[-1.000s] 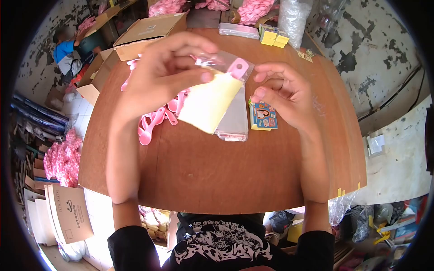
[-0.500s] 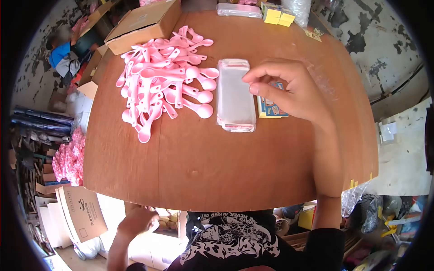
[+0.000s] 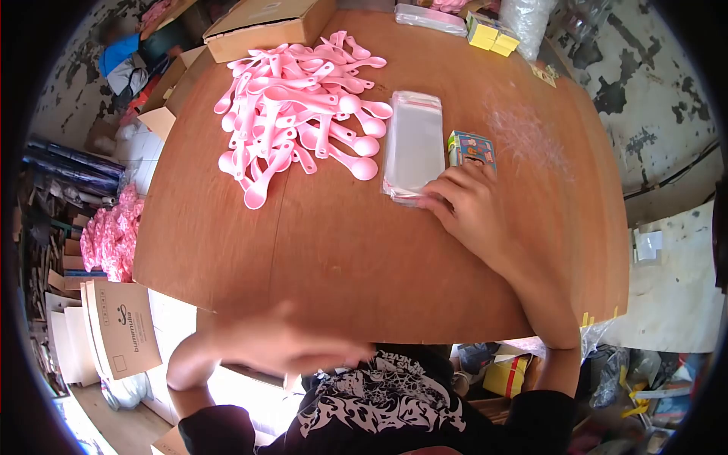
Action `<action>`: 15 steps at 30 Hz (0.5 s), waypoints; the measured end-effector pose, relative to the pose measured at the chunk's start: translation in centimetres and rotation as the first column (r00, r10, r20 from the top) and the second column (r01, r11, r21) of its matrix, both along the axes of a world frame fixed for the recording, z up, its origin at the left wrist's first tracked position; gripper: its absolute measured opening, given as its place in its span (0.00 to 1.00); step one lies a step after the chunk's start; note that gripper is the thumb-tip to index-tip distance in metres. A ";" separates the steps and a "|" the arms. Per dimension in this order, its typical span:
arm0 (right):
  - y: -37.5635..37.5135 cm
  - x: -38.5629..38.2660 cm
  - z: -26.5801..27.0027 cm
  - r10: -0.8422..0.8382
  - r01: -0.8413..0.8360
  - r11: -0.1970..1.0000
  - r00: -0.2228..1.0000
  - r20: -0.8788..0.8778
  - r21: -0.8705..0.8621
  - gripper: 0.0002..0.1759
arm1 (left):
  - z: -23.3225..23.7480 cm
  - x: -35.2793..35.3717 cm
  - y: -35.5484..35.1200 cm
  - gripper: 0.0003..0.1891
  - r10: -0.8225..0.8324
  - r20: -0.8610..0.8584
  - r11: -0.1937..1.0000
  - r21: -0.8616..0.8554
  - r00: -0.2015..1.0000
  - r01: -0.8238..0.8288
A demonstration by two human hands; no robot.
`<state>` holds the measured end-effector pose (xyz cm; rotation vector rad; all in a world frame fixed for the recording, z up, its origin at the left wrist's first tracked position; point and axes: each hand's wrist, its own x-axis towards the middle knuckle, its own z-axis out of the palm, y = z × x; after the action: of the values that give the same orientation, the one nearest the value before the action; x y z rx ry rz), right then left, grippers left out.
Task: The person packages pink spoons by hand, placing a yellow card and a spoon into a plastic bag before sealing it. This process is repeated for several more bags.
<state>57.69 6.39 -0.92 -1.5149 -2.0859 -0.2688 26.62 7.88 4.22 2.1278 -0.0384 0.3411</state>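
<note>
A stack of clear plastic bags (image 3: pixel 413 144) lies on the brown wooden table. My right hand (image 3: pixel 474 208) is at its lower right corner, with thumb and index finger closed on the bag edge; whether they pinch one bag or more is hard to see. The other fingers curl over a small stack of printed cards (image 3: pixel 472 142), hiding its lower part. Left of the bags is a heap of pink measuring spoons (image 3: pixel 303 98). My left hand (image 3: pixel 280 337) is smeared by motion above the table's near edge, in front of my shirt, and its fingers cannot be made out.
A cardboard box (image 3: pixel 265 26) stands at the table's back left. Small yellow boxes (image 3: pixel 491 34) and a clear plastic packet (image 3: pixel 431 19) sit at the back. Another person (image 3: pixel 125 64) is at the far left. Cartons (image 3: pixel 125 326) stand below left.
My right hand has moved down from beside the upper part of the bag stack to its lower corner. My left hand has risen and swung right from below the table edge. The view has shifted.
</note>
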 end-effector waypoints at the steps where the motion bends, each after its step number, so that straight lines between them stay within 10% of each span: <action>1: 0.0 0.1 -0.5 0.002 -0.002 1.000 1.000 0.003 0.003 0.07 | 0.3 1.2 1.2 0.08 0.072 0.001 0.996 0.055 0.997 -0.072; 8: 0.2 0.7 -1.0 -0.033 0.039 0.996 0.997 -0.070 0.083 0.03 | -3.4 10.6 8.0 0.09 0.587 0.227 0.805 -0.066 0.777 -0.589; 15: 0.2 0.6 -0.9 0.004 -0.001 0.986 1.000 -0.016 0.170 0.05 | -6.0 11.4 8.3 0.15 0.542 0.461 0.705 0.205 0.703 -0.678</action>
<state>58.24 6.60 -1.81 -1.4087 -1.9973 -0.4205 38.03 16.20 -1.80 2.3591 0.4571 1.2322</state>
